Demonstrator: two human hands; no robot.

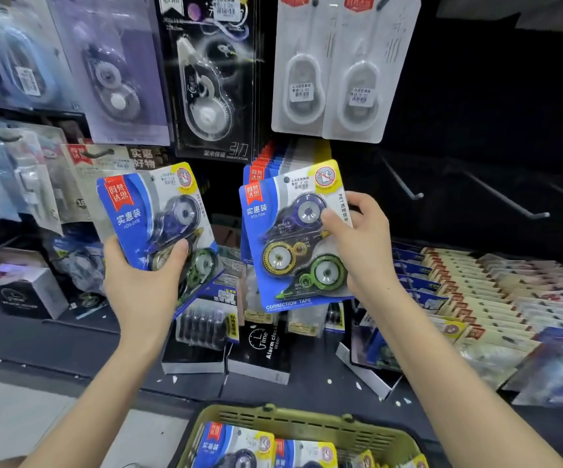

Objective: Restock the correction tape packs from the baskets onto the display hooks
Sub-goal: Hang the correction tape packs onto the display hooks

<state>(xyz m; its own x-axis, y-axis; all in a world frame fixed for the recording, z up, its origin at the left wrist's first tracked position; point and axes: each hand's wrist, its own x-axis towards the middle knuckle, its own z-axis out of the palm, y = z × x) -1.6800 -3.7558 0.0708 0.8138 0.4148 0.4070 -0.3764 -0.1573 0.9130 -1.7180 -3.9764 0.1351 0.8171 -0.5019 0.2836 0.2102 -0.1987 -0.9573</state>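
1. Left hand (141, 282): wrapped round the lower edge of a tilted blue correction tape pack (158, 224), thumb across the blister, fingers behind the card. Held in front of the left part of the display panel (475, 113), on no hook.
2. Middle of the panel: a row of matching hung packs (275, 157) on one hook, just behind the second pack.
3. Second pack (293, 241): upright, pinched at its right edge by the right hand (364, 244), thumb on the purple dispenser's blister, fingers behind. Hang hole (286, 179) near the top edge left free; hook tip hidden, so threaded or not, cannot tell.
4. Below, at the bottom edge of view: green basket (307, 425) with more packs (236, 447) lying flat inside.
5. Right part of the panel: bare hooks (405, 184) jutting out.
6. Handling, as a judgement: light; thin card stiffened by the clear blister, probably bendy near the hole; slick plastic front. Best gripped low or at a side edge, card and blister together, top kept clear for the hook.
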